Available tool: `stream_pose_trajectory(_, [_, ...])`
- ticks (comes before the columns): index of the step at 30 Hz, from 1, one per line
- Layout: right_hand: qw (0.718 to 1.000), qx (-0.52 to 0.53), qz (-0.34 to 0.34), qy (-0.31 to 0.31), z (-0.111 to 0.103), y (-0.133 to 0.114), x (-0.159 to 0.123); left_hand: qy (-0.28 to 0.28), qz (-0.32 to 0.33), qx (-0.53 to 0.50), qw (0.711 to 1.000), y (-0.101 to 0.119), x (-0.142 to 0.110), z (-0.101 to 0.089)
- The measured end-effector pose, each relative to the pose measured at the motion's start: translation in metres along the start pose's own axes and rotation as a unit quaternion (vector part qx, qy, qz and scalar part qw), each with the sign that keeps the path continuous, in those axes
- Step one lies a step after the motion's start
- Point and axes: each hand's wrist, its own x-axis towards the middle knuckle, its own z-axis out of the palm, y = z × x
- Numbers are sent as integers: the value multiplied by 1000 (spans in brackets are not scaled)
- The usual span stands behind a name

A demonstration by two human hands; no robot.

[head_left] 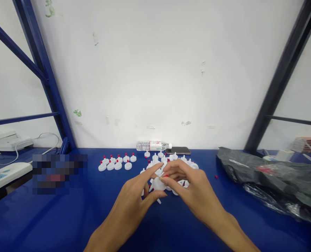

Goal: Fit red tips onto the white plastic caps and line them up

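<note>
My left hand (135, 196) grips a white nozzle cap (158, 184) by its round edge, thumb below and fingers above. At its spout, my right hand (188, 180) pinches a small red tip cap (166, 176), of which only a sliver shows. Whether the red piece sits on the spout cannot be made out. Behind and under both hands lies a loose pile of white nozzle caps (194, 165), partly hidden by my fingers, with a few red tips among them. Left of the pile, several white caps with red tips (128, 165) stand upright in rough rows.
A clear water bottle (155, 145) lies by the wall next to a dark phone (180, 150). One red tip (216, 177) rests to the right. Black plastic bags (270, 178) cover the right side of the blue table (113, 213); a white power strip (5, 173) is at left.
</note>
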Motion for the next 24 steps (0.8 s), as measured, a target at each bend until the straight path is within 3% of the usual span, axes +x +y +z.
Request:
stream_pose_trajectory(4, [996, -65, -24, -60, -4, -3, 30, -3, -36, 5, 999, -12, 3, -6])
stream_pose_trajectory(7, [983, -146, -48, -102, -1, 6, 65, -6, -55, 106, 993, -28, 3, -19])
stream_pose_trajectory(11, [959, -219, -61, -172, 28, 34, 114, -48, -115, 260, 958, -51, 1, -35])
stream_pose_trajectory(14, [940, -262, -58, -212, 60, 53, 139, -72, -139, 296, 942, -63, 1, -38])
stream_pose_trajectory(18, [924, -294, -51, -238, 93, 66, 152, -102, -147, 309, 934, -68, 0, -34])
stream_pose_trajectory(24, [911, -327, -35, -249, 115, 74, 154, -105, -189, 364, 906, -74, -1, -28])
